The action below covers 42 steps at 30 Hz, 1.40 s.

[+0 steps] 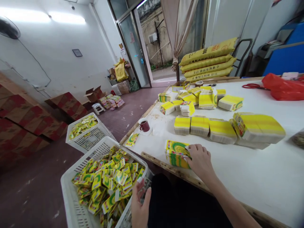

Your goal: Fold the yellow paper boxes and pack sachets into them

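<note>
Red-and-brown cardboard cartons (26, 117) are piled along the wall at far left. Next comes a white plastic crate (89, 139) of yellow packets, and nearer, a larger slatted crate (67, 196) heaped with loose yellow-and-green packets (108, 182). A single packet (132, 139) lies flat at the edge of the white counter (261, 171). The left hand (140, 202) is at the larger crate's near right rim, its fingers apart. A maroon mug (145, 126) of dark liquid stands beyond the single packet. Near the counter's front edge lies a packet stack (177, 153); the right hand (200, 160) has its fingers clamped on the stack's right end. Behind it runs a row of packet bundles (222, 130), touching one another. A red plastic bag (283, 88) sits at the far right.
</note>
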{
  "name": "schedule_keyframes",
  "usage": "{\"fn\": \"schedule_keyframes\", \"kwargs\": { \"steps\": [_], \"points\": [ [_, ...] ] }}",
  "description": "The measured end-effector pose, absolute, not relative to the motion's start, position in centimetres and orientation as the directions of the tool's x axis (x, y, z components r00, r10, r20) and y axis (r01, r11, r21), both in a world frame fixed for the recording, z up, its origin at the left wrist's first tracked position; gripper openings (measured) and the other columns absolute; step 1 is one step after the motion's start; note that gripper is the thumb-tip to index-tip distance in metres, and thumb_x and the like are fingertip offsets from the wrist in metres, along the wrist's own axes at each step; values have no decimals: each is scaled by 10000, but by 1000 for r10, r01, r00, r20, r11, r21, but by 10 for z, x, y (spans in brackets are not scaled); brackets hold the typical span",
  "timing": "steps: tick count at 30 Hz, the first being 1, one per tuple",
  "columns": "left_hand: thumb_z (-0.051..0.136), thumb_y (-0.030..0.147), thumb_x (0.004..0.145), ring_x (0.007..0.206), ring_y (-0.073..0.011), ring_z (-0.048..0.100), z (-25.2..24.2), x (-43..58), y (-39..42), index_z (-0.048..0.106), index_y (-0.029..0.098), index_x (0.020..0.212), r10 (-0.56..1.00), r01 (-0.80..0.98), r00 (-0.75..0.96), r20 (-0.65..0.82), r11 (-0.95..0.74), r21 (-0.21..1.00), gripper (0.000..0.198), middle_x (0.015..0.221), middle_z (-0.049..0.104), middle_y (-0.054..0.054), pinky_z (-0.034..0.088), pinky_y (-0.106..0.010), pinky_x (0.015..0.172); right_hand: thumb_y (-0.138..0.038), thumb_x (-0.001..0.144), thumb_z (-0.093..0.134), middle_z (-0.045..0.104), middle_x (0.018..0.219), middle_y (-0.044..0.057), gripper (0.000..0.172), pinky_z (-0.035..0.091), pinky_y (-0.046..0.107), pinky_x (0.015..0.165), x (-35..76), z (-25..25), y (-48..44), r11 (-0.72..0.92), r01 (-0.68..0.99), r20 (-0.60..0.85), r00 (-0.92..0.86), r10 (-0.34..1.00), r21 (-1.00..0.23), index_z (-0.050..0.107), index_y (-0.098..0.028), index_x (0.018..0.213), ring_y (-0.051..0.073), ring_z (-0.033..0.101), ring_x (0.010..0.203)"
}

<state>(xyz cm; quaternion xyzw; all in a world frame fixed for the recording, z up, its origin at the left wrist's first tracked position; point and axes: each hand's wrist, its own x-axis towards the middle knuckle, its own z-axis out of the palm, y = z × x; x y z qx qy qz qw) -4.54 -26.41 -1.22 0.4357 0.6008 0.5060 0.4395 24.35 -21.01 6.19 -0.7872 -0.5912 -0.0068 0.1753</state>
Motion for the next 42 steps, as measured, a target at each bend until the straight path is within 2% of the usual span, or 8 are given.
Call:
{"fn": "schedule_keyframes", "kwargs": {
  "steps": [7,12,20,30,33,36,39,42],
  "points": [
    [769,534,747,1098,-263,667,-15,-45,-266,596,188,1189,973,50,-199,-117,129,990,587,1231,690,-144,542,-389,949,-240,878,645,639,1003,107,92,397,380,820,241,65,-207,-286,922,121,326,938,-262,629,-173,939,284,584,979],
    [765,559,743,1057,-266,684,-15,-40,-267,639,166,1175,980,79,-107,-168,177,981,598,1214,701,-158,550,-388,943,-294,870,681,632,1071,125,282,396,395,841,244,66,-207,-309,911,131,354,926,-273,614,-157,1107,300,585,1005],
    [699,587,793,1006,-262,695,-5,-17,-264,656,159,1168,987,170,14,-162,157,973,570,1160,718,-152,552,-386,924,-317,835,719,633,1029,121,255,392,387,827,251,70,-204,-268,913,57,299,953,-308,626,-162,1016,308,579,997],
    [668,536,840,994,-250,681,4,-4,-271,664,162,1169,972,209,159,-172,137,968,498,1095,728,-139,521,-373,923,-82,756,639,611,951,90,249,416,354,823,250,70,-205,-188,854,70,253,965,-486,473,-202,899,268,570,921],
    [703,544,816,959,-245,686,4,1,-271,674,159,1150,966,113,176,-189,171,979,511,1052,734,-145,531,-363,887,-87,813,535,604,924,82,194,401,331,759,247,82,-210,-227,799,11,281,960,-556,424,-210,914,251,575,891],
    [783,585,718,977,-270,691,6,14,-268,663,191,1208,971,-152,194,-139,170,974,641,1133,721,-156,555,-376,844,-100,823,481,594,869,49,164,378,316,719,231,93,-224,-190,748,-13,237,972,-636,410,-222,908,222,564,822],
    [764,670,675,1061,-311,679,13,32,-262,692,211,1180,989,-456,65,-131,146,878,686,1165,719,-146,568,-408,869,-75,775,474,594,836,28,172,363,300,700,203,95,-245,-16,669,-30,-9,1000,-743,424,-225,842,192,542,779],
    [684,691,743,1071,-298,681,22,41,-259,736,183,1077,959,-494,-159,-236,130,860,610,1047,751,-127,561,-398,922,-42,711,484,577,828,7,205,358,269,680,179,89,-264,118,500,15,-204,979,-858,417,-221,785,161,508,763]
  ]
}}
